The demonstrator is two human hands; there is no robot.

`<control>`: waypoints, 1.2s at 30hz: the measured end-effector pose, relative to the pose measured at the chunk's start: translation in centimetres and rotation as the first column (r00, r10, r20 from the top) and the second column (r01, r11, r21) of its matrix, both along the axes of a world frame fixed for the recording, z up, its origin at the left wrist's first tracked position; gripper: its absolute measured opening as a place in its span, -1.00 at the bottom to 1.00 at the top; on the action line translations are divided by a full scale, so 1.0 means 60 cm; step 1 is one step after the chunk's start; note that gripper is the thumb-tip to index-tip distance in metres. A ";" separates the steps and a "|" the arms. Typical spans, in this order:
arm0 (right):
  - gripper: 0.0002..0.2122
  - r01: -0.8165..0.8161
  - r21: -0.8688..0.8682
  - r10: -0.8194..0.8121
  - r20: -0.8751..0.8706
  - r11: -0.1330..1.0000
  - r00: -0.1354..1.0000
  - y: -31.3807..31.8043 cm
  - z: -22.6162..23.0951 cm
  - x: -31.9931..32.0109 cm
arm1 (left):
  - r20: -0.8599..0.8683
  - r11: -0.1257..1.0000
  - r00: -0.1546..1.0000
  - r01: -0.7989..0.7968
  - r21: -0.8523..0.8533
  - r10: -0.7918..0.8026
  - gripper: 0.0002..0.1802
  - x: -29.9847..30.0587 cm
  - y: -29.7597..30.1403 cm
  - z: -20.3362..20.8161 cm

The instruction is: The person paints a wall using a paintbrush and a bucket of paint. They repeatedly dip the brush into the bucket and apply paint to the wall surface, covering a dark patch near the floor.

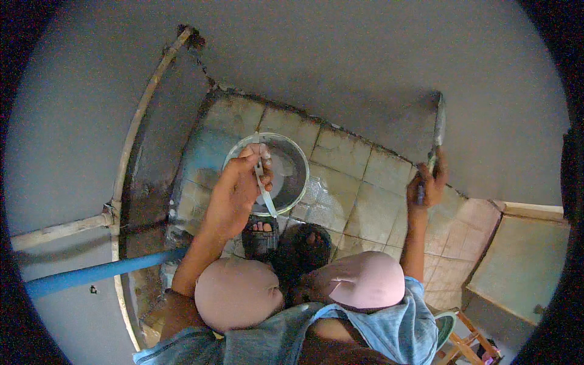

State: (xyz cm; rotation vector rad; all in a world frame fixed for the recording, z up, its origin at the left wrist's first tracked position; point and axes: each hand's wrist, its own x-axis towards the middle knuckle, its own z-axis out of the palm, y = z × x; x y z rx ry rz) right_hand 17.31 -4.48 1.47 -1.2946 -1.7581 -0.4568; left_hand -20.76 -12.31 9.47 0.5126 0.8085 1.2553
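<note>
Over a round bucket (pixel 304 191) on the tiled floor, my left hand (pixel 234 188) is closed round a thin pale strip (pixel 267 204) seen edge-on. Whether it is a flat blade or the bucket's handle, I cannot tell. Greyish material (pixel 286 173) shows inside the bucket. To the right, my right hand (pixel 431 185) grips a putty knife (pixel 440 121) by its handle. Its pale blade is also nearly edge-on and points up at the grey wall (pixel 365 67), where its tip appears to touch. A darker smudge surrounds the tip.
My sandalled feet (pixel 286 240) stand right behind the bucket, below my bent knees (pixel 359 280). A clear plastic piece (pixel 316 191) lies beside the bucket. Pale pipes (pixel 146 103) and a blue pipe (pixel 109 271) run at the left. A wooden frame (pixel 465 340) stands lower right.
</note>
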 end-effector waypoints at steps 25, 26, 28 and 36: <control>-0.67 -0.213 -0.205 0.046 -0.609 0.955 0.792 0.056 -0.054 -0.243 | -0.069 0.997 0.997 -0.041 -0.071 0.036 -0.54 -0.083 -0.010 -0.015; -0.68 -0.200 -0.231 0.068 -0.478 0.952 0.876 0.068 -0.100 -0.232 | -0.055 0.994 0.997 -0.064 -0.093 0.059 -0.60 -0.077 -0.006 -0.008; -0.67 -0.281 -0.318 0.175 -0.324 0.906 0.930 0.079 -0.177 -0.215 | -0.030 0.985 0.995 -0.099 -0.141 0.095 -0.73 -0.063 0.003 0.009; -0.64 -0.251 -0.716 0.385 0.028 0.652 0.922 0.084 -0.185 -0.282 | 0.060 0.991 0.995 -0.077 -0.112 0.084 -0.69 -0.081 0.010 0.002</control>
